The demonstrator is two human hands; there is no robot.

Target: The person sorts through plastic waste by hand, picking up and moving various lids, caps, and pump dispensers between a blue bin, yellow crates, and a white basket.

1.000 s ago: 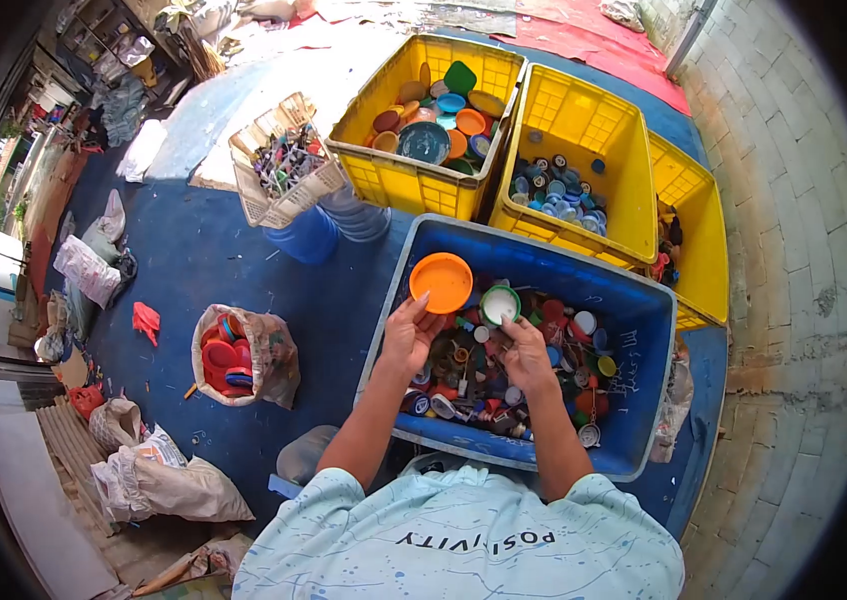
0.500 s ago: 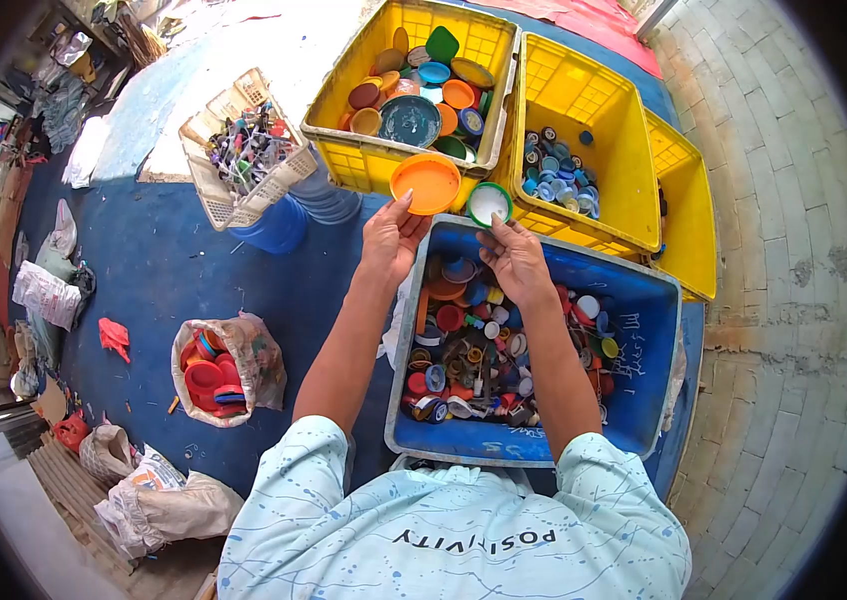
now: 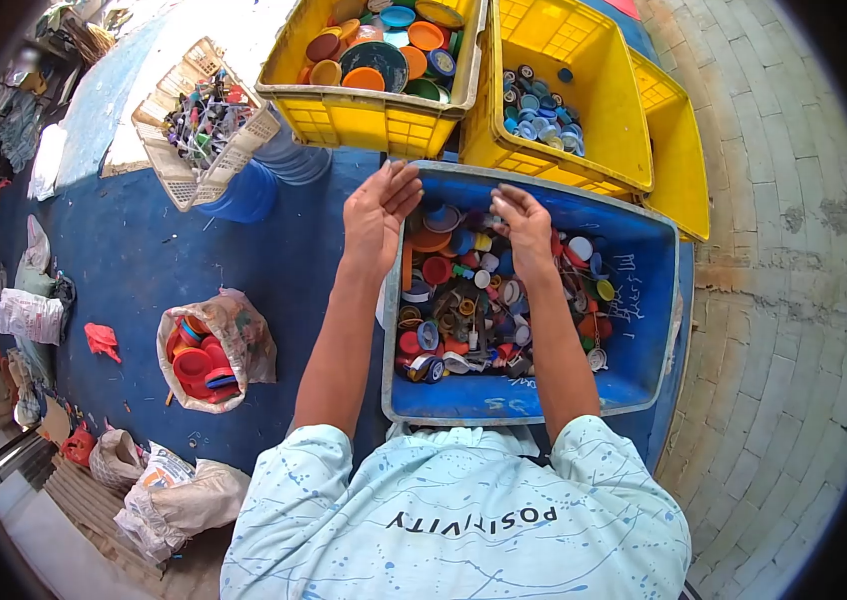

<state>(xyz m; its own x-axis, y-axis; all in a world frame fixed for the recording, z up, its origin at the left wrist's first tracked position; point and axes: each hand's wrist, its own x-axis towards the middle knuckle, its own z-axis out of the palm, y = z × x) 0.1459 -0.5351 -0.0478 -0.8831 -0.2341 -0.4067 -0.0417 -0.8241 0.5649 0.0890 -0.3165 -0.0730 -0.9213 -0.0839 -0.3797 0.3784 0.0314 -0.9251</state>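
My left hand [image 3: 381, 215] is raised at the left rim of the blue bin [image 3: 634, 335], fingers stretched out and nothing in it. Over the bin's far part hovers my right hand [image 3: 526, 230], also empty, its fingers loosely bent and apart. Below both hands lies a heap of mixed plastic caps and small parts [image 3: 469, 305]. Just beyond my hands stands a yellow crate [image 3: 364, 120] holding large lids, among them an orange lid [image 3: 365, 79] and a dark green lid [image 3: 376, 64]. The smaller green-rimmed lid cannot be picked out.
A second yellow crate [image 3: 594, 110] holds blue and white caps; another yellow crate [image 3: 682, 150] stands beside it. At left are a cream basket [image 3: 159, 115] of small parts, a blue container [image 3: 244, 195] and a sack [image 3: 254, 340] of red lids. A brick wall [image 3: 764, 330] runs along the right.
Both hands have let go of their lids and drawn back from the yellow crate. The orange lid now lies in that crate; the green-rimmed lid has left my right hand. The view has shifted.
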